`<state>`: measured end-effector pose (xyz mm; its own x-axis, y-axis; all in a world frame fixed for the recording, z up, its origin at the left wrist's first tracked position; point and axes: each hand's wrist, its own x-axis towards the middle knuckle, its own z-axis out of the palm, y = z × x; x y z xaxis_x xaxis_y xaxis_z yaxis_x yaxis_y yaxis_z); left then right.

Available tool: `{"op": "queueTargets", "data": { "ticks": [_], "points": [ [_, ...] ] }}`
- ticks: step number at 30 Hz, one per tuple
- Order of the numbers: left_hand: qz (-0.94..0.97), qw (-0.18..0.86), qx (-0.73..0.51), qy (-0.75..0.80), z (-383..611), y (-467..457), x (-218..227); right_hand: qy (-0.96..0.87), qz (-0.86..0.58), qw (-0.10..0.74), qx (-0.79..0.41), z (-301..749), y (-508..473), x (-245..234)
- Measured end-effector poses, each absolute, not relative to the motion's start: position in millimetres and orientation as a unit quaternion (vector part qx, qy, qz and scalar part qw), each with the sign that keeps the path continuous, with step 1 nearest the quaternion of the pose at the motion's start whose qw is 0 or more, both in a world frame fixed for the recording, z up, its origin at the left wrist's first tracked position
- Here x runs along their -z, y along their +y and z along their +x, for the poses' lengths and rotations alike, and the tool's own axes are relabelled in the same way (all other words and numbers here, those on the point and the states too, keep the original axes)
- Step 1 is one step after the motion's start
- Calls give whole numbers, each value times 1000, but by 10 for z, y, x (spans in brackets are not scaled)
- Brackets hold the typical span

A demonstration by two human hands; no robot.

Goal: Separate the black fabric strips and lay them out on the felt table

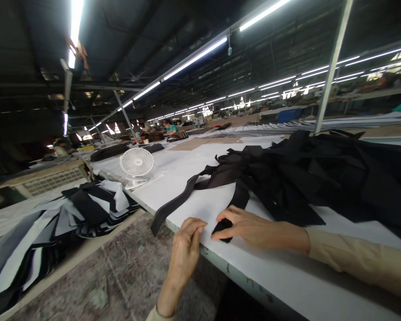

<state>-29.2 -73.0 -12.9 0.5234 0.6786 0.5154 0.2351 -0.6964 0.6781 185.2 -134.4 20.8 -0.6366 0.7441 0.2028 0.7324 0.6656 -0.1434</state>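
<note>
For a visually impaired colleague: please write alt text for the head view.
At the edge of a white table, the right hand touches the end of a black fabric strip running from a heap of black fabric, and the left hand is beside it. A white desk fan stands further along; black, grey and white fabric pieces lie at left.

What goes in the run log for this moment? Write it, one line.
left hand: at white table edge | right hand: on black strip | nearby: black fabric pile; fan
</note>
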Motion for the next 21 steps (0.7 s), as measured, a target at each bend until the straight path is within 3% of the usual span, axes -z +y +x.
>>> {"op": "queueTargets", "data": {
  "ticks": [5, 7, 9, 12, 14, 17, 21],
  "points": [
    [899, 209, -319, 215, -232, -795, 83, -939, -241, 201, -144, 1649, -1518, -444],
    [912, 184, -293, 222, -227, -941, 40, -908, -298, 267, -125, 1670, -1474, -415],
    [915, 197, -278, 215, -234, -1105, -42, -839, -448, 306, -38, 1752, -1382, -299],
    [912, 278, -246, 176, -237, -1174, -188, -757, -606, 241, 50, 1871, -1287, -96],
    [903, 286, -258, 191, -221, -997, -229, -791, -586, 176, 10, 1879, -1308, -54],
    [880, 157, -316, 318, -183, -459, -144, -876, -458, 119, -95, 1815, -1399, -170],
    [843, 3, -236, 484, -178, 207, 28, -901, -415, 70, -102, 1912, -1334, -327]
  ]
}}
